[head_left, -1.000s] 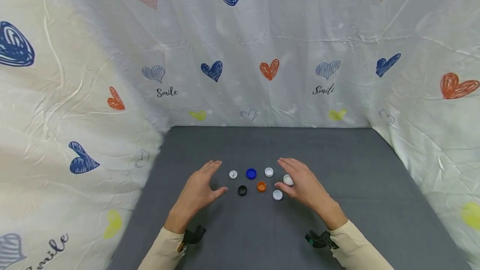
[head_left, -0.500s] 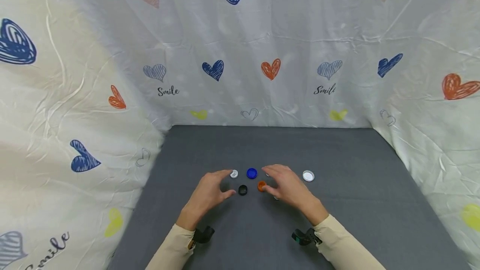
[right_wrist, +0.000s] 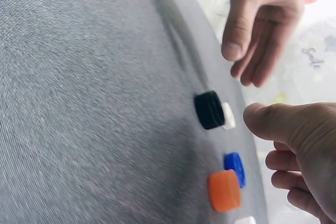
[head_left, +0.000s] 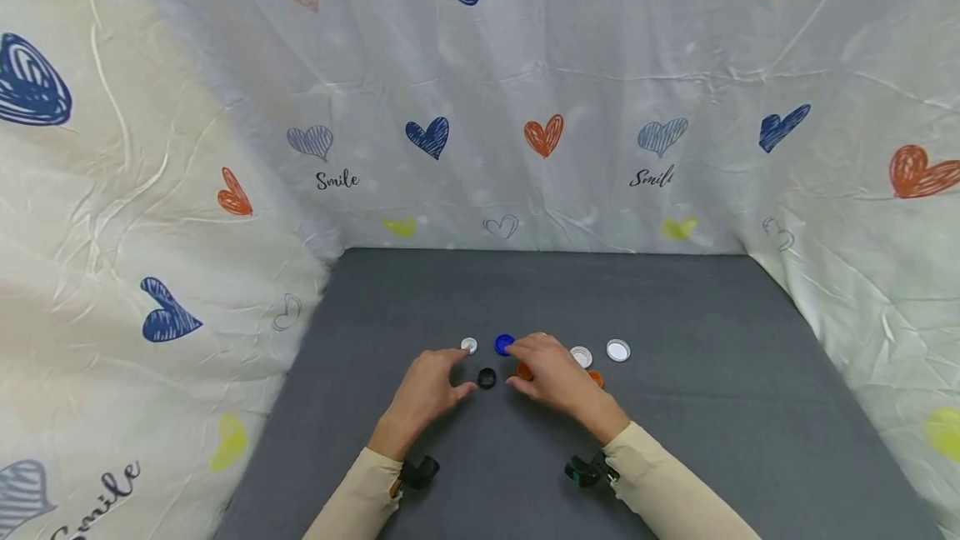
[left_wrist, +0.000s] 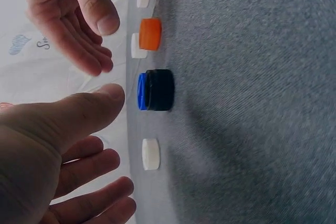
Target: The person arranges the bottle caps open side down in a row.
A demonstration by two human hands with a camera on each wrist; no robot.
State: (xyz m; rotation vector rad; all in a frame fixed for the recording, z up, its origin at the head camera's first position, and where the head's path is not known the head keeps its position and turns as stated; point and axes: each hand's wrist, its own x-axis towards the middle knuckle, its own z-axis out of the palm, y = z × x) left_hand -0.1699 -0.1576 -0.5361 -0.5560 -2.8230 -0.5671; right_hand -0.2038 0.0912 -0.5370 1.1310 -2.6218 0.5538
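Note:
Several bottle caps lie on the dark grey cloth. My left hand [head_left: 426, 390] is just left of the black cap [head_left: 487, 378], its index fingertip beside a small white cap [head_left: 468, 346]. Over the right part of the group hovers my right hand [head_left: 557, 379]. It partly hides the orange cap [head_left: 523, 371], and its fingertips overlap the blue cap [head_left: 504, 344] in the head view. Both wrist views show thumb and fingers apart, above the caps, with nothing between them. In the right wrist view the orange cap [right_wrist: 224, 190] stands near the blue cap [right_wrist: 236, 169].
Right of my right hand lie two white caps [head_left: 581, 357] and a second orange cap [head_left: 596, 378], partly covered by the wrist. White fabric printed with hearts hangs behind and beside the grey table cloth [head_left: 712, 440]. Each wrist wears a black camera mount [head_left: 420, 472].
My right hand has moved left across the caps, uncovering white caps and an orange one on its right. My left hand has shifted slightly right and toward me. The visible caps stay put.

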